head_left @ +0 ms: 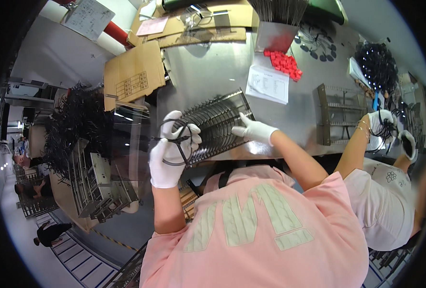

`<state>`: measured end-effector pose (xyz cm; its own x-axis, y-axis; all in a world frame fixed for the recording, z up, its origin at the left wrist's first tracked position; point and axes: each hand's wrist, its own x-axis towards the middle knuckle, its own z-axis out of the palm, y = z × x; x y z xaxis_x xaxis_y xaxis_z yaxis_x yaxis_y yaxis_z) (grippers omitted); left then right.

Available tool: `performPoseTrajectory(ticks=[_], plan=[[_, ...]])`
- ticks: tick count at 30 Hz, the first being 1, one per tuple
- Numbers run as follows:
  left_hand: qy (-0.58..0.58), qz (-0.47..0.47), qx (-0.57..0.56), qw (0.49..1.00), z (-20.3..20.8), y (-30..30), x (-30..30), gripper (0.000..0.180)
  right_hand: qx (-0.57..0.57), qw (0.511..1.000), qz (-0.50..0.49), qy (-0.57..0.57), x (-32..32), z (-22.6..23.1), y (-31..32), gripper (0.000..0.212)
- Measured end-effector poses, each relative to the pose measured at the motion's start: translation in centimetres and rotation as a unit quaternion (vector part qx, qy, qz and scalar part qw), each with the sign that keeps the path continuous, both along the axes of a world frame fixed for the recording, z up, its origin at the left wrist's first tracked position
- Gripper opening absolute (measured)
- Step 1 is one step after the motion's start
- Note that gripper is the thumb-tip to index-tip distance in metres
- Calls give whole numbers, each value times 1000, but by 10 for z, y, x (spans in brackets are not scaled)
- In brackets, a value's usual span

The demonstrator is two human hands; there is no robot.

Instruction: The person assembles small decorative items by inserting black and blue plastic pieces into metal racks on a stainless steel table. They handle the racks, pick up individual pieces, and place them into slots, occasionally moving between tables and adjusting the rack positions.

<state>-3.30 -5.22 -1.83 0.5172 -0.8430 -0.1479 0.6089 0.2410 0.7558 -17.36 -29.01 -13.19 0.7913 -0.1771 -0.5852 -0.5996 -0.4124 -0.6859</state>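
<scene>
A dark metal rack (244,98) lies slanted at the table's front edge, with several curved black strips (215,120) set side by side across its rails. My left hand (167,161), in a white glove, is closed around a few black looped cables (186,151) at the rack's left end. Some loops hang below the fingers. At the rack's right end my right hand (256,130), also gloved in white, has its thumb and fingers on the frame. Its fingertips partly cover the rail there, and part of the rack's left end is hidden by my left hand.
Red small blocks (284,63) and printed papers (268,84) lie beyond the rack. Cardboard (134,77) sits at the far left, beside a big heap of black strips (81,127). On the right, another metal rack (340,115) stands near a co-worker's gloved hand (381,122).
</scene>
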Motion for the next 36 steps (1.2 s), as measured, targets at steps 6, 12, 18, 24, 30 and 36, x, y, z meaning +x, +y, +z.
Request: performPoseTrajectory(ticks=[6, 12, 18, 24, 30, 36], plan=[[-2, -34, -41, 999, -1, -4, -3, 73, -336, 917, 18, -214, 23, 26, 9, 101], [27, -28, -27, 999, -4, 0, -2, 72, -433, 829, 30, -353, 32, -2, 24, 86], [7, -18, 39, 999, -3, 7, -4, 76, -414, 861, 54, -290, 43, -3, 31, 73], [-11, -7, 43, 999, -5, 10, -5, 77, -375, 838, -13, -397, 62, -4, 9, 44], [6, 4, 23, 1000, -5, 15, -5, 77, -412, 793, 38, -447, 72, -34, 5, 49], [9, 11, 26, 1000, -12, 21, -9, 77, -417, 803, 43, -424, 72, -23, 13, 47]])
